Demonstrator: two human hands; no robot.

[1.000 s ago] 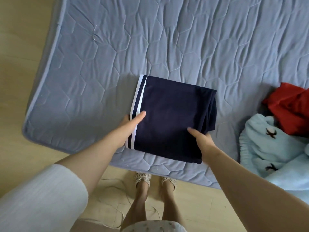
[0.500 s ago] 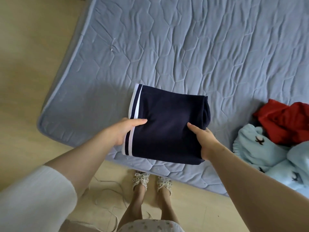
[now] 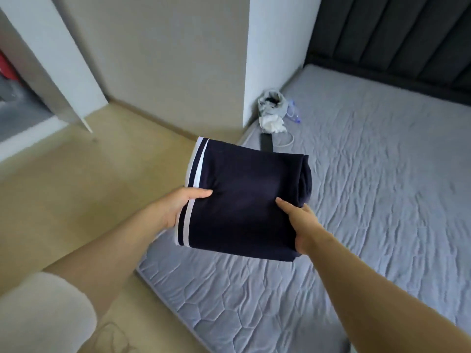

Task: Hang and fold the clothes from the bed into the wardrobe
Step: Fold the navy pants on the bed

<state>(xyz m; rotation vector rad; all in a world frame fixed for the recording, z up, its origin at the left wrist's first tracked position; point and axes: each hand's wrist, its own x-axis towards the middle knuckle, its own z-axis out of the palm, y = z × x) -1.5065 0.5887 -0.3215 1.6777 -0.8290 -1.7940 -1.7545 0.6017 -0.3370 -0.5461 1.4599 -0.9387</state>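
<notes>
A folded navy garment [image 3: 244,200] with white stripes along its left edge is lifted off the bed [image 3: 369,200]. My left hand [image 3: 178,207] grips its striped left edge, thumb on top. My right hand [image 3: 300,222] grips its right side, thumb on top and fingers underneath. The garment hangs over the bed's near left corner. At the far left an open wardrobe door [image 3: 51,67] shows, with dark and red things dimly visible inside.
A white pillar [image 3: 270,54] stands at the bed's far left corner, with a small heap of grey and white cloth [image 3: 271,110] and a dark strap beside it. A dark padded headboard [image 3: 397,39] runs along the back. Wooden floor [image 3: 76,189] lies to the left.
The navy garment has been lifted off the mattress in both hands. The view has swung up and left, bringing the pillar, wardrobe door and headboard into sight; the red and light-blue clothes have left it.
</notes>
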